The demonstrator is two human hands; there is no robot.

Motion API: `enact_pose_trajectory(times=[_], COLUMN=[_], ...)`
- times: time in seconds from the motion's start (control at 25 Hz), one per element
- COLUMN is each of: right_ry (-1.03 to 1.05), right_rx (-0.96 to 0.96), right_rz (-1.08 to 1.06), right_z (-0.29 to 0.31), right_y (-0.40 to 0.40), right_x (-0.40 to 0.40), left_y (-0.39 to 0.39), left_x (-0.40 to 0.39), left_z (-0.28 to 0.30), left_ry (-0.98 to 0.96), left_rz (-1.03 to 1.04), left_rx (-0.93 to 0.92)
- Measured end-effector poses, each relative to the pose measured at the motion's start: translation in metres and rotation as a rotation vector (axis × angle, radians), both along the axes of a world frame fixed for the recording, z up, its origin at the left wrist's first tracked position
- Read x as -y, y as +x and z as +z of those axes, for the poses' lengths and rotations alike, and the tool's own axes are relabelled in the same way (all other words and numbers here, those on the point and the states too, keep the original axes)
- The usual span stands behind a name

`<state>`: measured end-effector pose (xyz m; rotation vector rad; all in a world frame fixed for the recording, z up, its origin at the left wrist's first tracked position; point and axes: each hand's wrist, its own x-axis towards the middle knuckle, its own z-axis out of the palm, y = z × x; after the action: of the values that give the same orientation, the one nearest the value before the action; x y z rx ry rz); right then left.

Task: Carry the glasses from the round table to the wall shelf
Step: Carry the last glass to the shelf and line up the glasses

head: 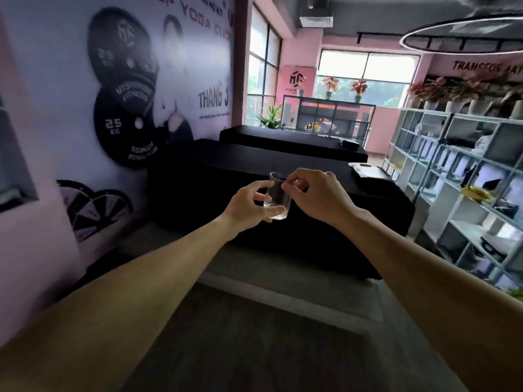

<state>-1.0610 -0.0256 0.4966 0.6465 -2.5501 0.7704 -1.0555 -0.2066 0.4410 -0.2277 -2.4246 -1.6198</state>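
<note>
Above the near end of the long black bench (pixel 283 193), held out at arm's length: one small clear glass (pixel 276 198), upright or nearly so, mouth up. Gripped from both sides. Left hand (pixel 249 206) cupping the lower wall and base, fingers (pixel 261 197) curled round the left side, thumb seemingly under the bottom edge. Right hand (pixel 317 193) pinching the rim at its right side, fingertips (pixel 288 188) closed on the lip. Both hands clenched on the glass, neither released.

Seemingly mid-carry, glass clear of any surface, no round worktop in view. White grid shelf (pixel 458 176) well to the right of the bench; recessed wall niche (pixel 17 165) far to the left of it. Cannot tell which of them serves as the wall shelf.

For a clean carry: best to keep the glass level and let the left hand bear the weight from below, the rim pinch serving only as a steadying touch. Smooth wall, likely slippery, so firm wrap rather than fingertip hold. Wise to slide the right fingertips off the lip before setting down, so as not to tip it. Advisable to lower the base flat onto the shelf board, then open the left fingers last.

Risk, as a judgement: blurred surroundings hint at quick motion; a knock against a shelf edge could chip the rim.
</note>
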Motion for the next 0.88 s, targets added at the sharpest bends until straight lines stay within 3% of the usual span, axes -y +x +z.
enact_pose_trajectory(times=[0.52, 0.88], right_ry=[-0.044, -0.033], right_rx=[0.040, 0.042], right_rz=[0.507, 0.874], right_z=[-0.018, 0.003], right_y=[-0.138, -0.218], right_x=[0.313, 0.521], left_y=[-0.059, -0.088], left_x=[0.295, 0.462], left_z=[-0.019, 0.002], left_ry=[0.040, -0.008], left_rz=[0.502, 0.908], left_rx=[-0.019, -0.019])
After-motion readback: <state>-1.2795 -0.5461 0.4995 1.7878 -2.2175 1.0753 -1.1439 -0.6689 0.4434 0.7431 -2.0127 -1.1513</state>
